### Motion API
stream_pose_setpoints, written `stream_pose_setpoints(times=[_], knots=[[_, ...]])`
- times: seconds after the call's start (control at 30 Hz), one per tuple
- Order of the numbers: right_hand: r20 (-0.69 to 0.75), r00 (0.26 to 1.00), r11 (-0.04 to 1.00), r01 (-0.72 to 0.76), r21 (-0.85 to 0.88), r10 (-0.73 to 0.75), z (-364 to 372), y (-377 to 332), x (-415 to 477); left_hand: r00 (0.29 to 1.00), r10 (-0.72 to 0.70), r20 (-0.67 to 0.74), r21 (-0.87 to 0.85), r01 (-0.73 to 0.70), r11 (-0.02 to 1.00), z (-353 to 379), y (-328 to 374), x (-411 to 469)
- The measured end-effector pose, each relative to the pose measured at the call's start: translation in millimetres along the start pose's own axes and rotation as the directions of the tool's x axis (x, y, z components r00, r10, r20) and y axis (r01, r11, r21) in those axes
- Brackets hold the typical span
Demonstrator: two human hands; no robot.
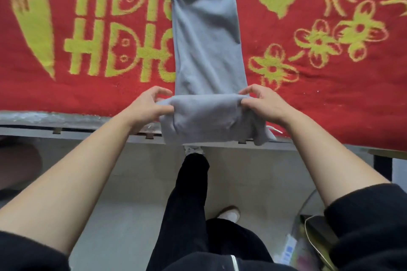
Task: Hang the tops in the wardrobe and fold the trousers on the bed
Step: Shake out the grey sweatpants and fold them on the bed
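While both hands pinch, soft grey trousers fold.

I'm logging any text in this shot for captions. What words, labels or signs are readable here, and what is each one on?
"HDIC" above "HDIC": big yellow-green shapes woven into the red blanket. Their right ends are hidden under the grey trousers. They may be an ornamental character seen sideways rather than letters.
Blue-and-white label at the lower right: too blurred to read.
Grey trousers: no text shows.
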State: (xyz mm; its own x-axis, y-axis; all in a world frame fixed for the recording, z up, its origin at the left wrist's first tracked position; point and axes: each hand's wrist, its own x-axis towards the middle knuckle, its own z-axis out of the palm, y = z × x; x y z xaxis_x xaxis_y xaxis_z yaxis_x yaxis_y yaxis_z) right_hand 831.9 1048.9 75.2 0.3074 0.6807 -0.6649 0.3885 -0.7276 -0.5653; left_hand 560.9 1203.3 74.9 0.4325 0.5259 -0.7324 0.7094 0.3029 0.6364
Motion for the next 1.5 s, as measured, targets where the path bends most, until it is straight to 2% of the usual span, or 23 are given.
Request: stream_pose_setpoints(times=[0.1,0.17,0.23,0.3,0.37,0.43,0.5,0.67,0.8,0.87,0.9,0.93,1.0,1.07,1.1,1.17,1.23,1.27,1.33,1.4,1.5], knots=[[-0.154,0.981,0.985,-0.094,0.142,0.116,3,-7,61,0.972,-0.048,-0.229,-0.205,0.000,0.979,-2,-2,57],[-0.253,0.952,0.970,-0.122,0.212,0.175,9,-8,96,0.949,-0.091,-0.303,-0.209,0.026,0.977,6,-5,93],[-0.298,0.930,0.972,-0.176,0.156,0.216,18,-9,122,0.939,-0.111,-0.326,-0.120,0.076,0.990,17,-7,119],[-0.346,0.906,0.968,-0.247,0.037,0.244,30,-9,135,0.933,-0.074,-0.353,0.030,0.091,0.995,22,-6,133],[-0.463,0.868,0.972,-0.229,-0.051,0.180,42,-8,136,0.907,0.076,-0.415,0.175,-0.003,0.985,22,-5,139],[-0.581,0.808,0.985,-0.163,-0.060,0.098,49,-4,136,0.869,0.212,-0.447,0.227,-0.119,0.967,22,-6,144],[-0.624,0.774,0.983,-0.176,-0.049,0.107,54,2,141,0.857,0.261,-0.445,0.251,-0.160,0.955,23,-8,152],[-0.506,0.838,0.947,-0.301,-0.117,0.203,48,7,180,0.905,0.080,-0.417,0.281,0.044,0.959,25,-6,191],[-0.420,0.866,0.917,-0.366,-0.159,0.273,37,6,191,0.923,0.031,-0.382,0.341,0.110,0.934,22,-3,198],[-0.456,0.854,0.916,-0.362,-0.173,0.251,34,3,187,0.920,0.003,-0.393,0.396,0.166,0.903,21,2,193],[-0.505,0.845,0.919,-0.325,-0.223,0.176,35,2,184,0.904,0.013,-0.427,0.430,0.190,0.882,22,4,190],[-0.545,0.836,0.915,-0.273,-0.298,0.072,36,0,177,0.879,0.067,-0.472,0.473,0.188,0.861,23,6,186],[-0.560,0.815,0.902,-0.120,-0.414,-0.149,42,-3,159,0.798,0.293,-0.526,0.587,0.092,0.804,26,10,173],[-0.480,0.803,0.866,0.087,-0.493,-0.354,54,4,134,0.720,0.536,-0.441,0.701,-0.095,0.706,31,8,156],[-0.398,0.809,0.832,0.189,-0.522,-0.433,64,11,119,0.710,0.615,-0.342,0.749,-0.190,0.635,34,2,145],[-0.174,0.841,0.750,0.339,-0.569,-0.512,81,30,88,0.753,0.652,-0.088,0.798,-0.338,0.499,44,-15,120],[0.041,0.875,0.639,0.384,-0.666,-0.483,93,53,65,0.837,0.530,0.138,0.827,-0.392,0.404,50,-37,96],[0.109,0.883,0.583,0.389,-0.714,-0.456,97,63,59,0.871,0.445,0.207,0.849,-0.387,0.361,52,-45,88],[0.115,0.879,0.529,0.378,-0.759,-0.463,103,72,59,0.912,0.334,0.240,0.902,-0.337,0.271,56,-54,84],[0.056,0.870,0.540,0.353,-0.764,-0.489,104,70,70,0.934,0.296,0.198,0.945,-0.262,0.195,62,-53,89],[0.071,0.877,0.571,0.370,-0.733,-0.476,96,61,83,0.950,0.280,0.135,0.959,-0.197,0.206,75,-52,95]])
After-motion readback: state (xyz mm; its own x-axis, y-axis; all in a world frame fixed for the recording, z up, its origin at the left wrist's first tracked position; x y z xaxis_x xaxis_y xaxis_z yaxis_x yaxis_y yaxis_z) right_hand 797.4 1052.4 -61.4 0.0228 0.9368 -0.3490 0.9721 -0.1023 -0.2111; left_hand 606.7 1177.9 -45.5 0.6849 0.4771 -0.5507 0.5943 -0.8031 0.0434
